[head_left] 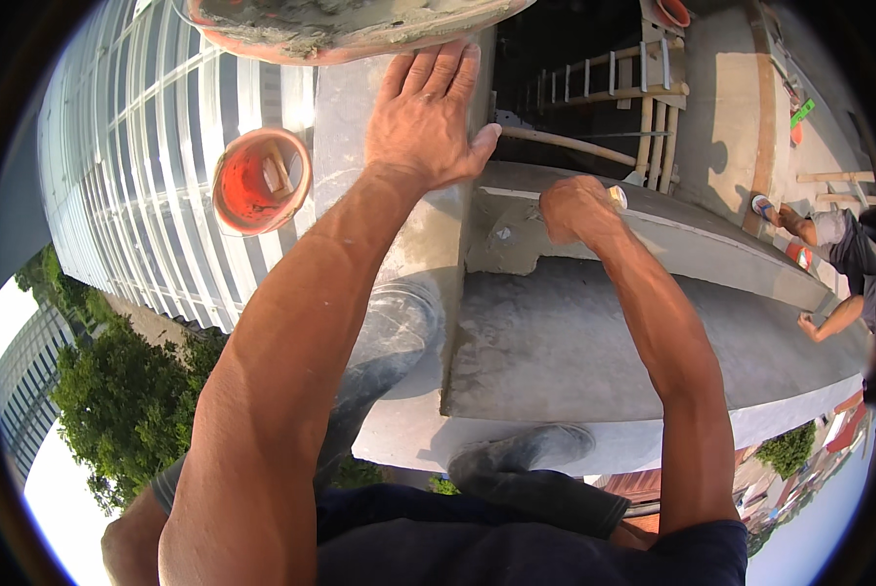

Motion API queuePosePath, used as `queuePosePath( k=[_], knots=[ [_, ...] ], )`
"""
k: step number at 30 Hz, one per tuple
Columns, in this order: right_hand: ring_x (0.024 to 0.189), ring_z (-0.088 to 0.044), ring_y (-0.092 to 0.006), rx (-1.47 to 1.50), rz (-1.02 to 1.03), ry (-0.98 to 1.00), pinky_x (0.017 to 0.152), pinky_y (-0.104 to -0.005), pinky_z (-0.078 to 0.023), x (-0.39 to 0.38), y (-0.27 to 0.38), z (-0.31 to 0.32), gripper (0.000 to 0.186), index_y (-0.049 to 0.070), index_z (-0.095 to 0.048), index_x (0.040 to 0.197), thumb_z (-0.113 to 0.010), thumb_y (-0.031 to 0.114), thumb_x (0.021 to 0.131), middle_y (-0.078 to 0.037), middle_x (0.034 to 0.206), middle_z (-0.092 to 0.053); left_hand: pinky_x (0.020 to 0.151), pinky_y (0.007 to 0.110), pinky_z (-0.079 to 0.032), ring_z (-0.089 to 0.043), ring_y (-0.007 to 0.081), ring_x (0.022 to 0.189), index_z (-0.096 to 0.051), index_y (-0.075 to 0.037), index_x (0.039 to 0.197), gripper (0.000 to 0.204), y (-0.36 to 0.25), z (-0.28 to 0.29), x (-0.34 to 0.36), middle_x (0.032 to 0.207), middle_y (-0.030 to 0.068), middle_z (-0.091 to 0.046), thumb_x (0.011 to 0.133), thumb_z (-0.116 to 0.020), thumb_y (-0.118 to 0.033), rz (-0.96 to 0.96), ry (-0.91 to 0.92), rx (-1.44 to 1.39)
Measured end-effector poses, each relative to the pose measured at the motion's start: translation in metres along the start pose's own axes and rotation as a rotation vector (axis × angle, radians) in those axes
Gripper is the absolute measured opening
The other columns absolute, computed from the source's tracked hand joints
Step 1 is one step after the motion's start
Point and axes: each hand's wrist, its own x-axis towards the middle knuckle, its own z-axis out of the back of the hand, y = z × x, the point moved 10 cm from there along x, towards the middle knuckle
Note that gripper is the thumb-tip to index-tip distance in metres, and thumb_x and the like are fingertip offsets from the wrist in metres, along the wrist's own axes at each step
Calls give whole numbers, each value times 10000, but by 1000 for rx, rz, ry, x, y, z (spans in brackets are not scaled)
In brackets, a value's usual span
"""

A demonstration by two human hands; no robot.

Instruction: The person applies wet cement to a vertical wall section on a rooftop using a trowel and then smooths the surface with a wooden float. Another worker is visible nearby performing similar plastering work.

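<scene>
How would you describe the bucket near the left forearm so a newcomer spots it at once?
Start at the pale ribbed sheeting across the upper left. Against its right part, left of the person's left hand, is a round-mouthed reddish-orange bucket. Unlike the larger, grey-smeared basin at the top edge, it holds pale pieces inside.

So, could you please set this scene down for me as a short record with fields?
Setting: outdoors, sunlit, grey concrete slab
Left hand: open, fingers extended to the edge of a reddish tub
Tub contents: grey paste-like mix
Right hand: closed around a pale-ended object, mostly hidden
Left side: orange-red bucket with small pieces inside
Far right: another person
Upper right: ladder-like pole frame
</scene>
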Motion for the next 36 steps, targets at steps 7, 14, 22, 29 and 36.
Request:
queuePosePath(
  k=[7,14,22,29,36],
  knots=[
    [872,-785,-315,227,134,-308,756,-441,-610,-13,66,-98,132,110,-801,852,-686,166,889,-137,912,-795,1347,488,-183,-303,294,1627,-400,-47,1661,919,-2,3,2,1733,154,-373,933,-625,-561,-22,-56,19],
    [884,-768,-394,406,2,-388,773,-510,-612,-34,92,-152,193,72,-757,1073,-672,186,943,-179,1024,-749,1358,479,-154,-270,285,1638,-382,-48,1667,901,-2,-1,1,1743,145,-354,965,-598,-570,-19,-20,34],
    [954,-772,-359,498,-64,-387,796,-518,-612,-33,93,-168,194,61,-768,1055,-618,155,978,-160,1070,-749,1362,491,-136,-236,294,1653,-379,-43,1669,910,-2,-2,2,1750,156,-339,958,-594,-570,-28,-16,12],
    [979,-764,-344,455,-103,-368,808,-519,-602,-21,88,-178,199,71,-788,1049,-644,181,969,-145,1065,-750,1364,494,-129,-226,293,1657,-384,-41,1668,915,-2,-2,3,1754,155,-332,955,-596,-575,-28,-7,21],
    [928,-759,-307,286,-20,-461,769,-478,-583,-21,84,-148,176,102,-808,991,-665,198,955,-130,1015,-751,1361,493,-139,-244,291,1649,-375,-48,1674,924,-1,-2,2,1749,153,-341,951,-605,-577,-26,-9,32]
  ],
)
